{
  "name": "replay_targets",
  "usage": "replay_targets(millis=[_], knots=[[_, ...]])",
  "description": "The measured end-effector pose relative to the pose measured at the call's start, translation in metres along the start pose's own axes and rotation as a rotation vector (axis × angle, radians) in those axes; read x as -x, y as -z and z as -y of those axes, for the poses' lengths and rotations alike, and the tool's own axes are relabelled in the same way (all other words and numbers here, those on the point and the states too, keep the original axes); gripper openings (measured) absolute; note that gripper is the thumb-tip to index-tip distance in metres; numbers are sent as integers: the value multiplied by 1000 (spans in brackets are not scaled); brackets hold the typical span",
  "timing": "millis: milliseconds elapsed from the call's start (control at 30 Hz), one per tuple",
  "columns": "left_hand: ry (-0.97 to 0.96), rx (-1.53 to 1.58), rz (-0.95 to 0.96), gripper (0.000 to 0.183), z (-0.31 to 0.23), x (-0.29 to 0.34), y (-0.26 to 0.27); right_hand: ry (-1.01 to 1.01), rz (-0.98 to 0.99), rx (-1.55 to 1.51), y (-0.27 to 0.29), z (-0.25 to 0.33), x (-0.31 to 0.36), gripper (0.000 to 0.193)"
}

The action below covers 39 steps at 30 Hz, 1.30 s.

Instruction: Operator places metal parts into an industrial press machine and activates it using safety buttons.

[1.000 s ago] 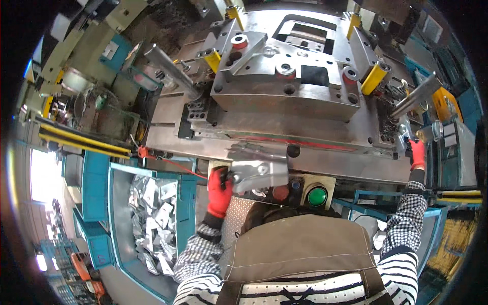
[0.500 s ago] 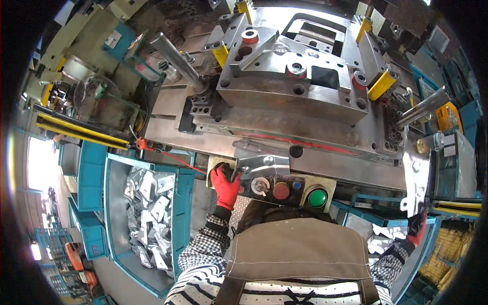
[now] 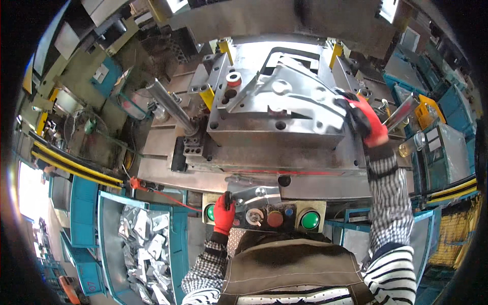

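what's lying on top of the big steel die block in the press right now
A flat, shaped sheet-metal blank lies on the die block, with the gloved right hand on its right edge. A red-ringed post shows beside it. The die face beneath the blank is covered.

cluttered workshop, blue bins at left, yellow rails, perhaps daylight at far left

The right hand, in a red glove, lies on the edge of a large metal sheet resting on the press die — at about two o'clock. The left hand, gloved too, grips a small bracket just above the button panel at six o'clock. A blue bin of metal parts sits at eight o'clock.
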<state>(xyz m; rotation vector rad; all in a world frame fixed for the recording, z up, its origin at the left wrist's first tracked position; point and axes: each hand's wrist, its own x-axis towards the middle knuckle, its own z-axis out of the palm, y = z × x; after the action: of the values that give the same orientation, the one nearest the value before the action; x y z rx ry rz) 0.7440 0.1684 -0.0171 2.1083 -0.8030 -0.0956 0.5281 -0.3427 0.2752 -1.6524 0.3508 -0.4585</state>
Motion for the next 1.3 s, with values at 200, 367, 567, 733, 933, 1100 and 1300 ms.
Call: replay_targets(millis=[200, 367, 567, 733, 933, 1100, 1300], knots=[[141, 256, -160, 44, 3, 34, 55, -207, 253, 99, 39, -4, -152, 36], [240, 320, -327, 37, 28, 61, 89, -210, 428, 443, 87, -83, -211, 42], [405, 354, -354, 41, 39, 58, 109, -262, 466, 627, 56, -79, -220, 51], [248, 236, -261, 65, 62, 36, 95, 328, -354, 1099, -61, -25, -130, 72], [263, 190, -134, 98, 144, 27, 87, -98, 487, 612, -87, -12, 120, 79], [885, 428, 327, 90, 144, 14, 82, -500, 183, 621, -97, -205, 278, 94], [579, 426, 97, 92, 167, 39, 71, -300, -260, 258, -165, -296, 303, 101]])
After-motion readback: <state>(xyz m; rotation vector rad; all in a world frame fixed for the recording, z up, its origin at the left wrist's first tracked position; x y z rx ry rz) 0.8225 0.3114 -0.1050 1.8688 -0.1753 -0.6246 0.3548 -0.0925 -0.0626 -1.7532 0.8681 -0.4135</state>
